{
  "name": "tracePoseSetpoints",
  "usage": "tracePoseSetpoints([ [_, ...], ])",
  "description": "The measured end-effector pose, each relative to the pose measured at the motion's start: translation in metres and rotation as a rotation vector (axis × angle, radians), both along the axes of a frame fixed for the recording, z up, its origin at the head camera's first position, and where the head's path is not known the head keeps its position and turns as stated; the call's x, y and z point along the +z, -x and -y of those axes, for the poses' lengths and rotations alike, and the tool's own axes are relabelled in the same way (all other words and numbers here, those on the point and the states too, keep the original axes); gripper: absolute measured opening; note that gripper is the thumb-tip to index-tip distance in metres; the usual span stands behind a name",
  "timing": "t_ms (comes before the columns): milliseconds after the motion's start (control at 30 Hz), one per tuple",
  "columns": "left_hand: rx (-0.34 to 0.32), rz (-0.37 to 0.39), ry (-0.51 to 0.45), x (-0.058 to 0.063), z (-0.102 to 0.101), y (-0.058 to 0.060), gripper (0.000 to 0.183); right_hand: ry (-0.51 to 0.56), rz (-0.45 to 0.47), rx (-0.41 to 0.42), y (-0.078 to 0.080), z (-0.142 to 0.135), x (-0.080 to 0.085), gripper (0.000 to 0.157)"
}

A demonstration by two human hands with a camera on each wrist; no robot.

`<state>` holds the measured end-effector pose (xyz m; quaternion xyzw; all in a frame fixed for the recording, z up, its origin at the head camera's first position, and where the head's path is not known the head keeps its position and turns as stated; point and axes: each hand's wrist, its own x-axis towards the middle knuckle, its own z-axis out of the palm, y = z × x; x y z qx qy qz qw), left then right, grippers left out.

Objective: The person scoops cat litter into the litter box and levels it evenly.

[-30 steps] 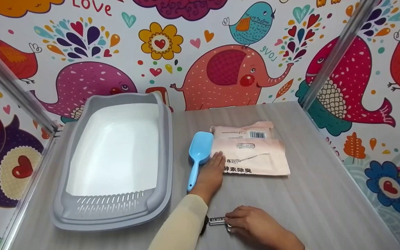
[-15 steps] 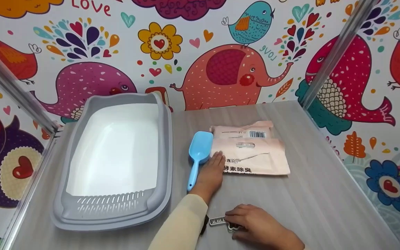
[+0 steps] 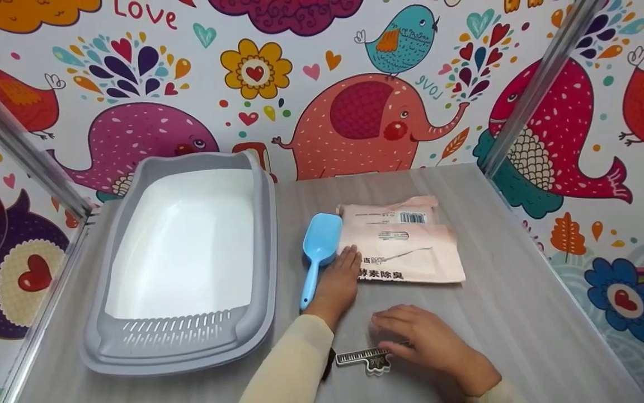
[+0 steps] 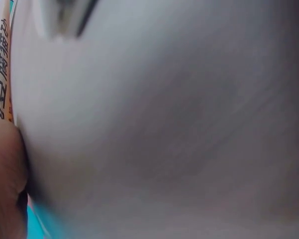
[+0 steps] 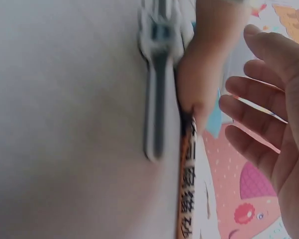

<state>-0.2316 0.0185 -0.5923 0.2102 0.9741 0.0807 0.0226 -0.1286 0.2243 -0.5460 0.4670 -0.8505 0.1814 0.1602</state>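
My left hand (image 3: pixel 339 288) lies with straight fingers over the left edge of a pale pink cat litter bag (image 3: pixel 411 254), which rests flat on the table. Close beside that hand is a light blue scoop (image 3: pixel 323 238), its handle toward me. My right hand (image 3: pixel 431 341), fingers loosely spread, is just above the table. By its thumb lies a small flat piece with a piano-key strip and a wavy-edged dark part (image 3: pixel 358 356); its kind is unclear. The right wrist view shows this small piece (image 5: pixel 156 109) apart from the fingers. Part of the left hand (image 4: pixel 5 184) shows in the left wrist view.
A grey litter tray (image 3: pixel 272 257) with a white inside and a slotted front step fills the table's left side. Metal posts (image 3: pixel 534 95) stand at the corners, and a patterned wall (image 3: pixel 355 157) closes off the back.
My right hand has let go of the small piano-key piece and lifted off it, up and to the right. The left hand, scoop, bag and tray stay where they were.
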Motion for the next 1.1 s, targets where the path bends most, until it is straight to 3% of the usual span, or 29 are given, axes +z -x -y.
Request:
tracePoseSetpoints([
  [267, 0.007, 0.016, -0.009, 0.003, 0.001, -0.001, 0.051, 0.126, -0.094, -0.148, 0.022, -0.019, 0.01, 0.054],
  [433, 0.0, 0.02, -0.013, 0.004, 0.001, -0.002, 0.052, 0.177, -0.081, -0.301, 0.035, -0.03, 0.012, 0.064],
  [533, -0.001, 0.038, -0.001, 0.005, 0.001, -0.002, 0.054, 0.213, -0.012, -0.421, 0.042, -0.036, 0.012, 0.066],
  [767, 0.004, 0.053, 0.011, 0.005, 0.002, -0.001, 0.055, 0.253, 0.271, -0.662, 0.061, -0.05, 0.008, 0.071],
  [1100, 0.016, 0.077, 0.018, 0.006, -0.001, -0.003, 0.053, 0.273, 0.5, -0.77, 0.082, -0.076, -0.01, 0.084],
])
